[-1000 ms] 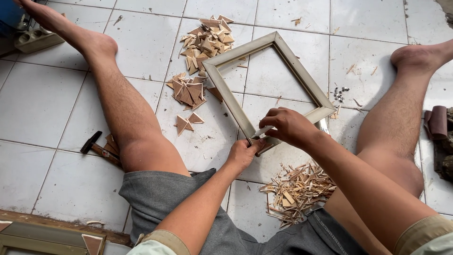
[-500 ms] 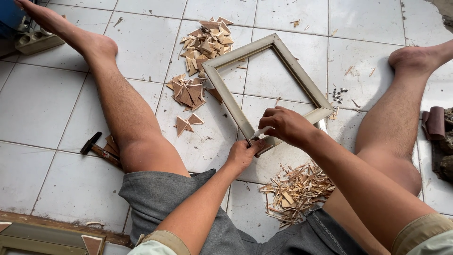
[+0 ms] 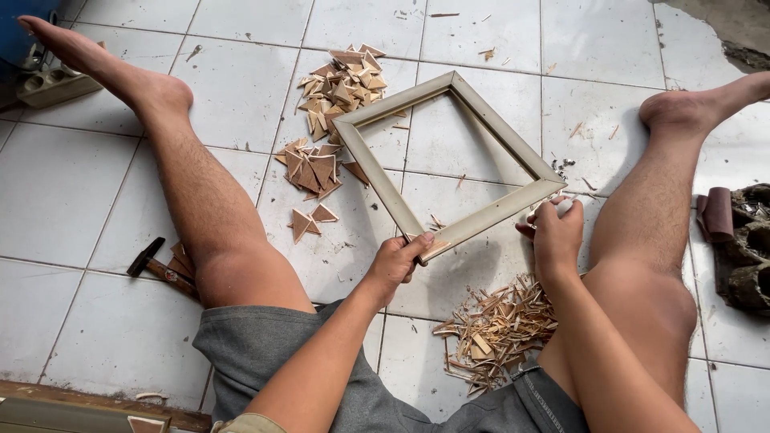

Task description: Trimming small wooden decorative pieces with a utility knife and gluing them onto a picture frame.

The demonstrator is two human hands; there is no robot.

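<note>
Your left hand (image 3: 395,263) pinches the near corner of the square wooden frame (image 3: 383,184), thumb on top and fingers curled under, so the frame lies flat on the white tiled floor (image 3: 72,184) in the middle of the picture, between your outstretched legs. Your right hand (image 3: 555,234) sits at the frame's right corner with the fingers bunched together at the small nails (image 3: 564,165) scattered there; whether it pinches one, you cannot tell from this view. To do this well, press the near corner down firmly so the mitred joint does not open, keep your thumb back from the seam, and take a single nail at a time. The hammer (image 3: 160,266) lies at the lower left, just beside your left thigh, within reach. Triangular wooden offcuts (image 3: 338,84) are heaped at upper centre, touching the frame's far left edge, and a heap of thin shavings (image 3: 496,325) lies at lower centre by your right knee. No packages, labels or signs show; only a blue container (image 3: 24,32) stands at the upper left corner.
</note>
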